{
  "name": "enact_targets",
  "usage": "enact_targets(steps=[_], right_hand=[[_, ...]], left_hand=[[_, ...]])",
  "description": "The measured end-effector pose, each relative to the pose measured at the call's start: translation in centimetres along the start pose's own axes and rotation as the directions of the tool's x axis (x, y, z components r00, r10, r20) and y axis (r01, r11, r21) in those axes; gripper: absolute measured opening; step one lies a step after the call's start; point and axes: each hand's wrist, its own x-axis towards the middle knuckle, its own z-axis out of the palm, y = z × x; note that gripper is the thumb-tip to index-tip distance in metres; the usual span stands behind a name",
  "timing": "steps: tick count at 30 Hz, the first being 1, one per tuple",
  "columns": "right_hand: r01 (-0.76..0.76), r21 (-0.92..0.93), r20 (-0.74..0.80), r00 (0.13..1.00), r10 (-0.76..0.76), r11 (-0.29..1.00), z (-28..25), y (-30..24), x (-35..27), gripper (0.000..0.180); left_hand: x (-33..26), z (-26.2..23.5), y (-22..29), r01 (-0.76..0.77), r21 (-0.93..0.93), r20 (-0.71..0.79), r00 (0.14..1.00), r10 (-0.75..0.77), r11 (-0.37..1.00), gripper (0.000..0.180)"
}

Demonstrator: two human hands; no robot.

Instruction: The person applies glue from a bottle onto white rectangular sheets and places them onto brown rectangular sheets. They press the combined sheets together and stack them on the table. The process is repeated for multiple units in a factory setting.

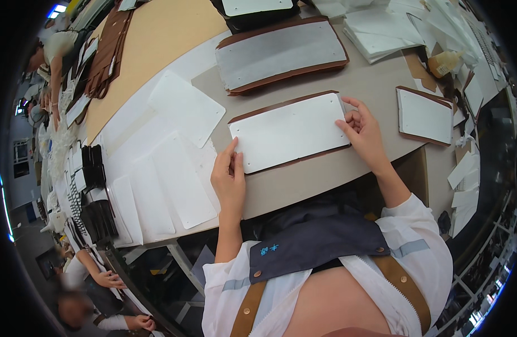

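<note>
A white rectangular panel (292, 132) with small holes near its corners lies over a brown leather-like piece, whose edges show along its far and near sides. My left hand (229, 177) grips the panel's left end, fingertips at its edge. At the right end, my right hand (362, 132) pinches the edge with its thumb on top and its fingers curled behind. Just beyond lies a thicker stack of brown pieces with a greyish-white panel (283, 55) on top.
White sheets (185, 106) lie to the left, beside a tan board (157, 50). A smaller brown piece with a white panel (426, 118) rests on the right, near a yellowish bottle (445, 63) and paper stacks (382, 33). Other people work at the far left.
</note>
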Motion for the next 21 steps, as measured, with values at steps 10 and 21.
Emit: enact_targets(steps=[10,21], right_hand=[[0.034,-0.202,0.000,0.999,-0.035,0.979,-0.06,-0.78,-0.11,0.039],[0.035,-0.218,-0.016,0.999,-0.040,0.975,-0.02,-0.38,-0.02,0.039]], left_hand=[[-0.09,0.48,0.09,0.019,0.005,-0.025,0.999,-0.019,1.000,0.031],[0.08,0.61,0.23,0.004,0.032,-0.035,0.999,-0.002,0.999,0.029]])
